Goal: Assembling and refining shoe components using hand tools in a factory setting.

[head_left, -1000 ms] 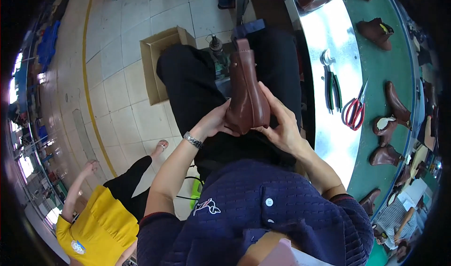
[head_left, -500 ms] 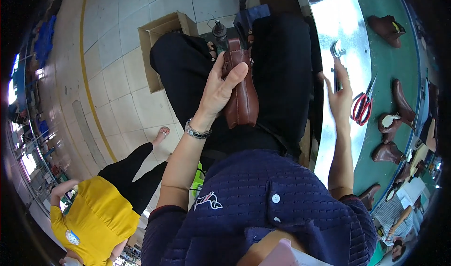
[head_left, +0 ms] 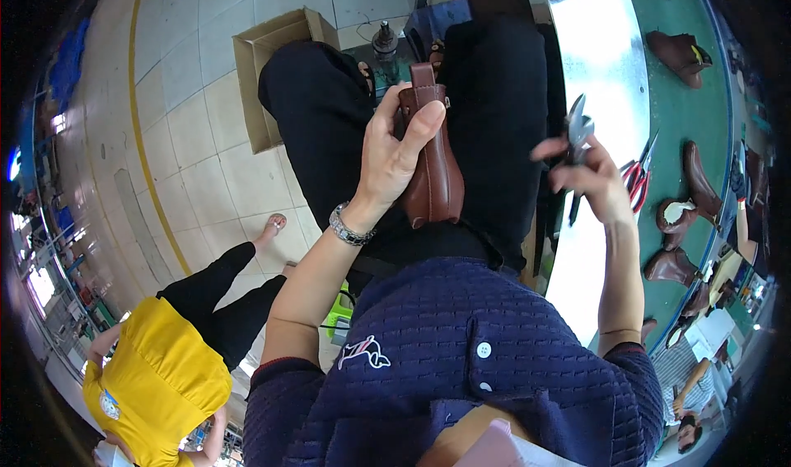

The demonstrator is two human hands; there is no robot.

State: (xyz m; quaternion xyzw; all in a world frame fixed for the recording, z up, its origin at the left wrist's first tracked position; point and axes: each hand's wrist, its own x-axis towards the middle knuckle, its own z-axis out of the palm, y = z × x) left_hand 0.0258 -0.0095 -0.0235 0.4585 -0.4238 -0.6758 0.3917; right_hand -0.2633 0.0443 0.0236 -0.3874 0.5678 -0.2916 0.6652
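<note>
My left hand (head_left: 394,147) grips a brown leather boot (head_left: 437,183) above my lap. The boot has a pull tab at its far end and a stitched seam along the side facing me; my thumb presses on it near the tab. Over the metal sheet at the right, my right hand (head_left: 600,185) holds a pair of pliers (head_left: 578,125), with metal jaws pointing away from me and a dark handle below the fingers. Motion blurs these fingers somewhat. Red-handled scissors (head_left: 636,183) lie just beyond that hand, partly hidden by it.
A shiny metal sheet (head_left: 606,59) edges the green bench (head_left: 671,129) at my right. Several brown boots, including one boot (head_left: 677,53), lie on the bench. A cardboard box (head_left: 257,96) stands on the floor beyond my left knee. A person in yellow (head_left: 165,360) is at the left.
My right hand has lifted the pliers off the metal sheet and drawn them toward my lap. My left hand still holds the boot, shifted slightly right.
</note>
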